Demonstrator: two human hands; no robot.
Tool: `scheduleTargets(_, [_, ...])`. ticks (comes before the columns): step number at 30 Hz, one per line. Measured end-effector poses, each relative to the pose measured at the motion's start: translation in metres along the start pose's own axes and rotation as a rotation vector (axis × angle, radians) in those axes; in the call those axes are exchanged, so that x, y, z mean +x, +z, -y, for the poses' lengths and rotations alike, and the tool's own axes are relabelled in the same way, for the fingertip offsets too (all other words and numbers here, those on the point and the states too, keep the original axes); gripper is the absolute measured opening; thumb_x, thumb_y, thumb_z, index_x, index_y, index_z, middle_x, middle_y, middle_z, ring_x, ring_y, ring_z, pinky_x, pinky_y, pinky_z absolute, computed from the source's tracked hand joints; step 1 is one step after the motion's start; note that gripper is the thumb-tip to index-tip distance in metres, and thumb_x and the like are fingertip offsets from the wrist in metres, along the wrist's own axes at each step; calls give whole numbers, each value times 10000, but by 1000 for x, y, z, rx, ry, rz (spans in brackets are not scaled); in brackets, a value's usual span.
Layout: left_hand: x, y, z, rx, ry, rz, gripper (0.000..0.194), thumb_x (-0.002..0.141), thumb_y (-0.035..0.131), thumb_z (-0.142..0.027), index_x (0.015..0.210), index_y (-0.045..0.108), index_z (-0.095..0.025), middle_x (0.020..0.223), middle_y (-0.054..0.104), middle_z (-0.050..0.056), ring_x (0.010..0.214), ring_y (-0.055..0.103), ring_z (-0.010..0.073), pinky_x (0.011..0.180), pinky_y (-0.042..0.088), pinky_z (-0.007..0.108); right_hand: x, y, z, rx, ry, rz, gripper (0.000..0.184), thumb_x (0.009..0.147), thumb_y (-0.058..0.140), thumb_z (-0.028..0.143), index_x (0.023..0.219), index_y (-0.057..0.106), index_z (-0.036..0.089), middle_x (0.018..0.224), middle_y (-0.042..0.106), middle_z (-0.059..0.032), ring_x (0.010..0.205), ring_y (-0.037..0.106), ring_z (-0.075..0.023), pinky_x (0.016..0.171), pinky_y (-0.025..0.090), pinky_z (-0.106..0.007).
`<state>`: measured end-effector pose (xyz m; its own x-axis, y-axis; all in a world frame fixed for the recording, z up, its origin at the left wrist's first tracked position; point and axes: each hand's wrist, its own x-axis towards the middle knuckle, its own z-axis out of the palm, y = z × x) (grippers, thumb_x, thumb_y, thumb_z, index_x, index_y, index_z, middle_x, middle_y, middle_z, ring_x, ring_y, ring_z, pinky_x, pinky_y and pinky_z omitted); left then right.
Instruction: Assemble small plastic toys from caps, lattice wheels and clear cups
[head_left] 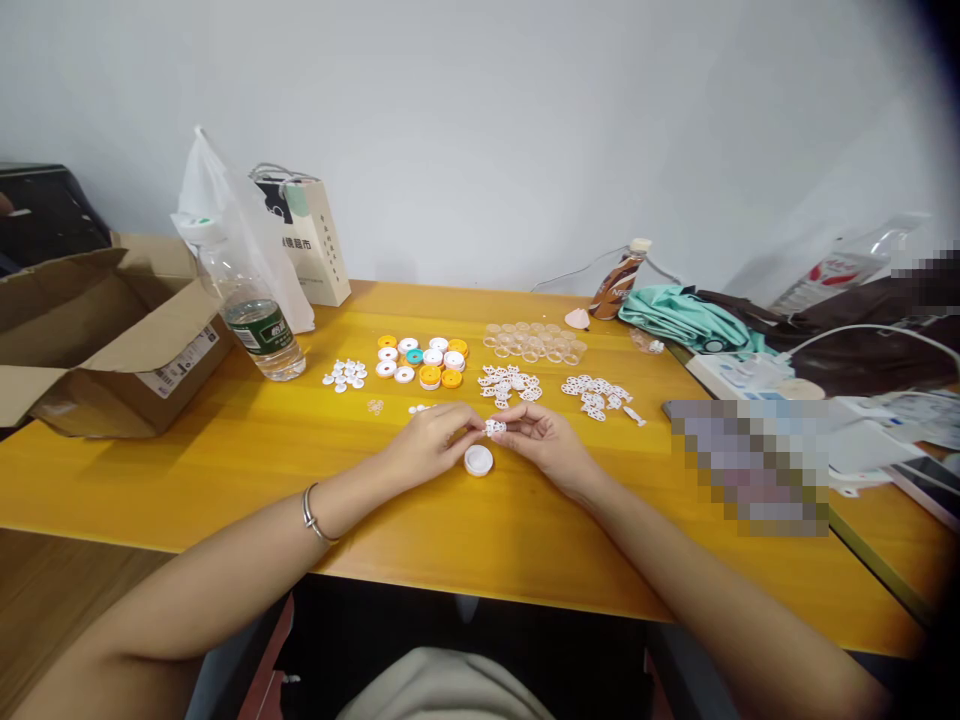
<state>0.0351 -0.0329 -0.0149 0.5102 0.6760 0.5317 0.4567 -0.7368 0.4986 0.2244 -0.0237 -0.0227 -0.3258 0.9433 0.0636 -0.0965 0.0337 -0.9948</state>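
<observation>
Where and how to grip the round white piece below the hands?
Probably pinch the round white piece by opposite sides of its outer rim, from the near side: it lies flat, with the left hand and right hand just beyond.

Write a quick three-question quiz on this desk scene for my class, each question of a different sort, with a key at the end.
1. Multiple choice: what is held between the fingers of the left hand and right hand?
A) a paper bag
B) a small white piece
C) a drink bottle
2. True or false: the open cardboard box stands to the left of both hands.
3. Fill in the gap: a bracelet is worn on the ____ arm.

Key: 1. B; 2. True; 3. left.
</observation>
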Motion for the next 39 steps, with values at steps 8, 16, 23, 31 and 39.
scheduleTargets(8, [0,0,3,-5,1,-6,108,849,493,-209,866,584,-152,824,628,42,754,584,121,689,465,248,-1,-1,-2,-15,7,-11,192,613,741,224,756,615,196,760,658,27,733,611,-99,784,467,-272])
scheduleTargets(16, [0,-1,0,2,-3,-32,112,848,496,-221,862,585,-154,809,625,39,742,578,120,686,463,252,0,-1,-2,-55,-24,-42,207,610,741,249,785,638,210,815,670,8,789,624,-134,829,472,-316])
scheduleTargets(23, [1,-3,-1,-4,-7,-40,116,848,492,-212,857,586,-145,802,627,44,734,573,121,677,462,251,-3,1,2,-117,-30,-3,227,627,725,282,835,668,213,842,686,-14,805,635,-164,837,481,-349])
scheduleTargets(31, [0,-1,0,-8,5,-33,122,850,491,-219,866,588,-148,812,630,45,736,579,120,682,467,253,-2,3,2,-98,-16,-25,230,613,738,294,808,650,209,827,687,-12,798,641,-162,830,482,-345])
scheduleTargets(39, [0,0,0,6,5,16,112,854,484,-205,874,582,-155,830,638,46,759,590,131,688,463,255,-3,1,3,-110,-5,-13,225,599,745,285,757,612,199,759,668,-1,742,633,-153,774,490,-337])
